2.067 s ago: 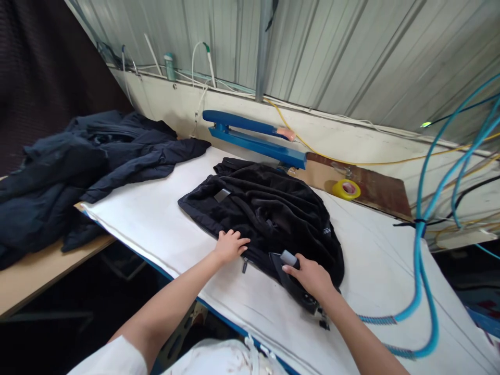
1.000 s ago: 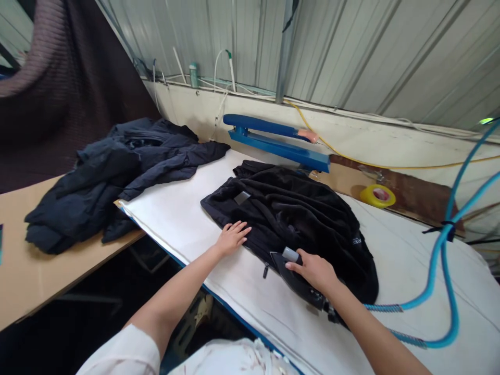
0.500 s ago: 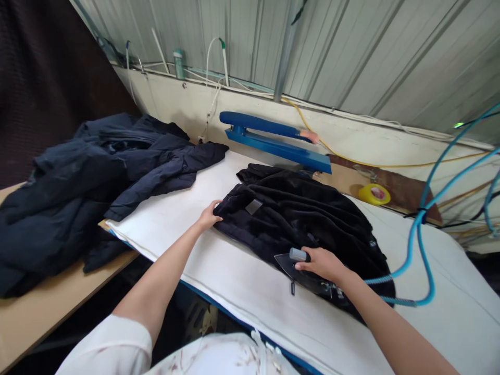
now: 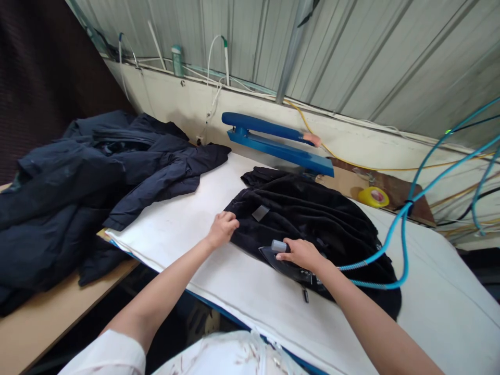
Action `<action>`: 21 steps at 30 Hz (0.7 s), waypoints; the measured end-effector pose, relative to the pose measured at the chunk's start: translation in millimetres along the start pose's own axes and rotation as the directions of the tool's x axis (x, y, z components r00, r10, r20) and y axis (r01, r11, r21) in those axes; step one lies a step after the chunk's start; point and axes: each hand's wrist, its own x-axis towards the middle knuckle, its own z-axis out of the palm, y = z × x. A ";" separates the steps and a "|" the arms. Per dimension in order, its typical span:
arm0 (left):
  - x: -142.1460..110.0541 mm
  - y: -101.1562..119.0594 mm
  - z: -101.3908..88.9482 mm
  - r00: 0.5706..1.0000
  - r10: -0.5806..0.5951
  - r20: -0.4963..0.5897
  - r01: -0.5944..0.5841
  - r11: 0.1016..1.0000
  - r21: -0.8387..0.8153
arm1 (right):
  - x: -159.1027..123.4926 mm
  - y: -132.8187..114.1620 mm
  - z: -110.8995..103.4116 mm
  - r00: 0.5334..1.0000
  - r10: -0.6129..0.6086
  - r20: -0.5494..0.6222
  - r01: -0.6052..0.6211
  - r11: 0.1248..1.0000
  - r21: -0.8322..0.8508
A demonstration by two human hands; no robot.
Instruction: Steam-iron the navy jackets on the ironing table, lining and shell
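A black plush garment (image 4: 312,208) with a small grey label lies bunched on the white ironing table (image 4: 265,297). My left hand (image 4: 224,227) is closed at the garment's left edge, its fingers curled over the fabric there. In my right hand (image 4: 302,253) is the grey handle of an iron (image 4: 273,259). The iron rests on the garment's near edge, its pointed tip toward the left. Blue hoses (image 4: 390,234) run from behind the iron to the upper right. A zipper pull (image 4: 305,295) hangs from the near edge onto the table.
Dark navy padded jackets (image 4: 97,177) are heaped at the left, partly over a wooden board (image 4: 78,312). A blue sleeve board (image 4: 273,138) stands along the back wall. Yellow tape (image 4: 373,197) sits at the back right.
The iron in my right hand has slid left along the garment's near edge. My left hand has shifted slightly right and nearer, its fingers now more curled.
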 end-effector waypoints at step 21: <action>44.1 -69.0 1.2 0.783 -0.539 0.311 0.622 0.678 -0.392 | 21.3 -73.2 -7.7 0.995 0.090 0.038 -0.092 0.995 0.039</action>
